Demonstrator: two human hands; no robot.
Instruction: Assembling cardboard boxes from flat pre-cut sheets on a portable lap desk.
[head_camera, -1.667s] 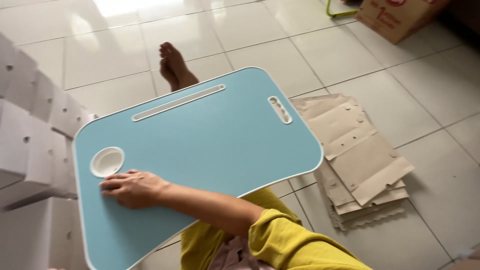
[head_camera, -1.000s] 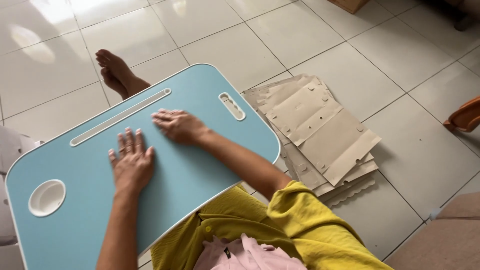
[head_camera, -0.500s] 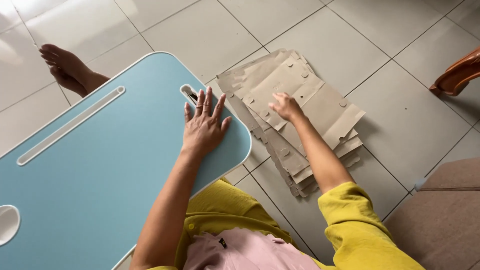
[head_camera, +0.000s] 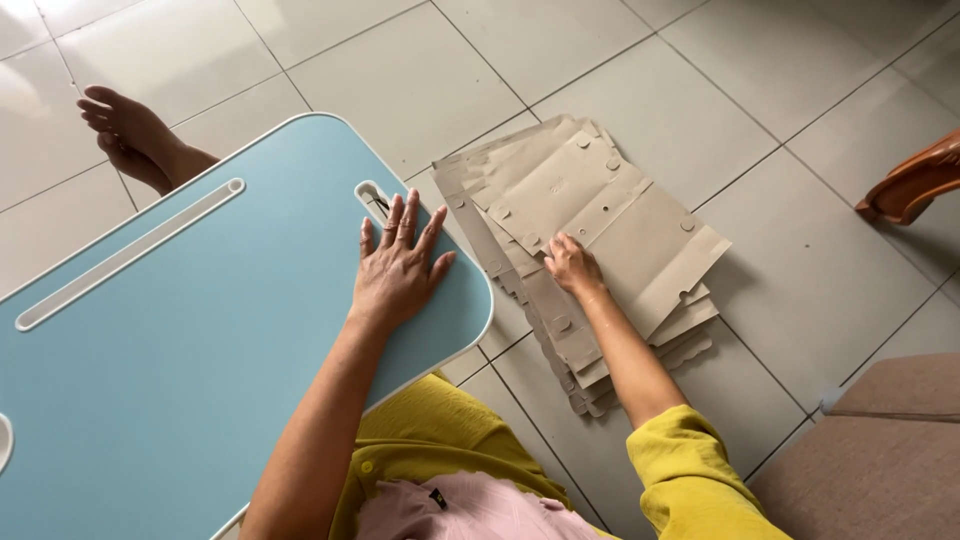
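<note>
light-blue lap table (head_camera: 180, 360), brown (plain) cardboard sheets (head_camera: 640, 230)

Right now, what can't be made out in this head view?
- Lower sheets of the flat cardboard stack: covered by the top sheet; count unclear.
- Right hand: fingertips curled on the stack; any grip unclear.
- Blue lap table: cut off by left and bottom edges.
- Orange object: cut off by right edge.

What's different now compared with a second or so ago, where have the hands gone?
The right hand left the blue lap table and moved right, down onto the stack of flat cardboard sheets on the floor, fingers resting on top. The left hand slid to the table's right end. Table and stack stayed put.
</note>
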